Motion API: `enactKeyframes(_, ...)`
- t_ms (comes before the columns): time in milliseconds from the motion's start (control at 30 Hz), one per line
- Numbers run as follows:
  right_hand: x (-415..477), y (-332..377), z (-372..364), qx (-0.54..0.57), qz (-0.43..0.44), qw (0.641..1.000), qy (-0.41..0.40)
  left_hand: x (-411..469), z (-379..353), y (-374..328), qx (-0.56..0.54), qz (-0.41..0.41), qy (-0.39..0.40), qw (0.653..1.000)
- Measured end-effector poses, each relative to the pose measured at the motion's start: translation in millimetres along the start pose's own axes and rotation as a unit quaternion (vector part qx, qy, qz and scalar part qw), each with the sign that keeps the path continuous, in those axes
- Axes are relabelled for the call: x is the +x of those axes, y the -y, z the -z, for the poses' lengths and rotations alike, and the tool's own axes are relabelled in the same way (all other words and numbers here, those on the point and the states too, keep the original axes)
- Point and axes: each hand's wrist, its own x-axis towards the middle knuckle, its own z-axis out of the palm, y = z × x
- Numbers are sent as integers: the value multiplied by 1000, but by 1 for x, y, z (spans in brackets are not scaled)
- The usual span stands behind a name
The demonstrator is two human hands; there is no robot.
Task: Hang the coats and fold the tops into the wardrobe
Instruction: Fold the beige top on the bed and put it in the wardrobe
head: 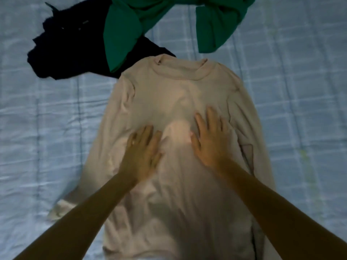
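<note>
— Starting nearest us: where do we stand with the beige top [180,194]?

— We have it spread flat on the pale blue quilt [37,128], hem toward us at the bottom edge of view, collar pointing away. Its long axis runs straight out from our body, near to far.

— And our hands?

— Both lie palm-down on its chest panel, fingers straight and slightly spread, gripping nothing. Our left hand [142,152] presses just left of the centre line; our right hand [210,139] sits just right of it and a little farther up. Neither one pinches cloth.

— So which hand takes which sleeve?

— We judge that each goes to its own side. The left sleeve trails down and out toward the near left, its cuff resting on the quilt well below our left hand. The right sleeve lies along the right edge of the body, close beside our right hand, so that one looks the shorter reach.

— We fold across, then?

— Likely, since the sleeves lie to either side of the long axis and would come inward over it. The smoothing seems about done, though some wrinkles remain near the right armpit.

— What lies beyond the collar?

— A dark garment [75,44] touches the top's left shoulder, with a green garment [131,25] draped over it, farther off. We cannot see the wardrobe.
</note>
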Motion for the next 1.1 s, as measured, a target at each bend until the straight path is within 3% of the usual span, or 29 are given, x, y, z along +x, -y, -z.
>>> enactKeyframes(167, -131, 43, -9, 33, -8, 998, 58, -121, -32, -34, -25, -82, 60, 994)
enactKeyframes(300, -223, 46, -18, -14, -19, 990, 140, -204, -69, -31, 3, -125, 137, 983)
enactKeyframes(467, -311, 17, -19, -40, -24, 981, 191, -253, -87, -13, 8, -107, 116, 988)
enactKeyframes(667, -324, 6, -23, -45, -15, 985, 163, -253, -89, -6, -3, -98, 53, 994)
enactKeyframes(800, -325, 7, -22, 9, -43, 990, 131, -265, -88, -6, 5, -102, 35, 994)
enactKeyframes(1000, -366, 13, -9, -8, -27, 987, 159, -290, -91, -9, 60, -123, 80, 987)
enactKeyframes(1100, -372, 18, -10, -31, -18, 981, 193, -291, -77, -7, 31, -189, 59, 980)
